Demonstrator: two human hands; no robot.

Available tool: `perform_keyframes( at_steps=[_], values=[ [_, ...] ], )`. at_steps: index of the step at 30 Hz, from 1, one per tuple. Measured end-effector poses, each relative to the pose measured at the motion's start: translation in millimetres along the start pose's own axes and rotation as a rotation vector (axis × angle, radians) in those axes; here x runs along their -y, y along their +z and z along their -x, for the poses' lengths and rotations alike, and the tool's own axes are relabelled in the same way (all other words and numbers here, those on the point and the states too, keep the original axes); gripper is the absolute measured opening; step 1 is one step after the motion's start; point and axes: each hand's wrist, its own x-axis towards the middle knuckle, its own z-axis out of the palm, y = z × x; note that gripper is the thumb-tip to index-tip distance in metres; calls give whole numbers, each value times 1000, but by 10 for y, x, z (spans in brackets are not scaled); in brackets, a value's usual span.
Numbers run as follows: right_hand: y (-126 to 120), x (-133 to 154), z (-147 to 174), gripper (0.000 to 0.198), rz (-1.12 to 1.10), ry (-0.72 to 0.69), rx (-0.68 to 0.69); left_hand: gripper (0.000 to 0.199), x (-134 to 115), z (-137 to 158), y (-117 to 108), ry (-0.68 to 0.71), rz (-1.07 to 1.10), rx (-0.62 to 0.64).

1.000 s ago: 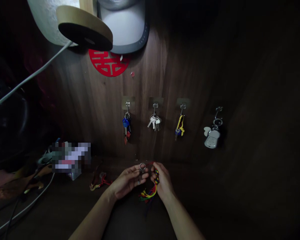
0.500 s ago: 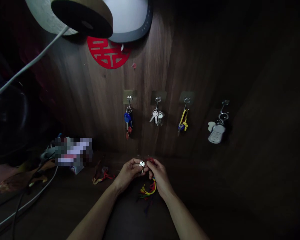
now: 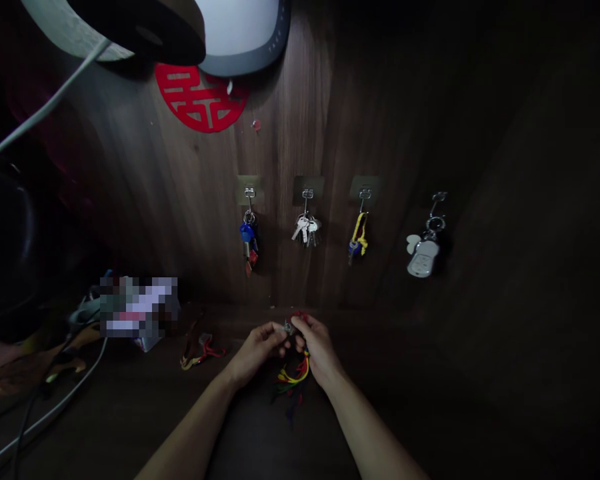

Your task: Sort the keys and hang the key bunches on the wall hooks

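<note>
My left hand (image 3: 261,348) is closed in a pinch on a small bunch of keys (image 3: 288,328), held low in front of the wooden panel. Fingers of my right hand (image 3: 320,345) are closed on the same bunch from the other side, with a bit of red cord showing behind them. A multicoloured tassel (image 3: 296,379) of yellow, red, green and dark strands dangles below my right hand. Fingers cover much of the bunch, so the ring and the number of keys are hidden.
On wall hooks hang keys with a blue tag (image 3: 247,232), silver keys (image 3: 307,229), a key on a yellow cord (image 3: 359,237) and a grey remote fob (image 3: 423,259). A red-corded item (image 3: 207,350), a blurred box (image 3: 143,310) and a white cable (image 3: 60,407) lie left.
The view has shifted, so the wall items sit further left. Between my hands the keys have turned and show less bright metal. Both hands keep hold.
</note>
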Motion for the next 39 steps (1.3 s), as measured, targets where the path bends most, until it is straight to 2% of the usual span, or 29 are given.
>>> perform_keyframes(
  at_steps=[4, 9, 17, 26, 30, 35, 39],
  values=[
    [-10, -6, -9, 33, -8, -32, -29, 33, -10, 9, 15, 18, -40, -55],
    [-8, -21, -7, 31, 0, -64, -20, 31, -42, 21, 13, 27, -79, -49],
    [3, 19, 6, 32, -16, -17, 6, 41, -16, -19, -24, 61, -155, -112],
    [-39, 138, 23, 32, -77, 38, 13, 43, 6, -38, -70, 84, -91, -265],
    [-80, 248, 46, 32, -82, 69, 94, 44, -28, -54, -106, 112, -28, -364],
    [-92, 357, 125, 26, 35, 133, 246, 44, -40, -77, -190, 162, -34, -493],
    [-100, 373, 152, 34, 214, 137, 225, 46, -13, -97, -270, 225, -133, -601]
  ],
)
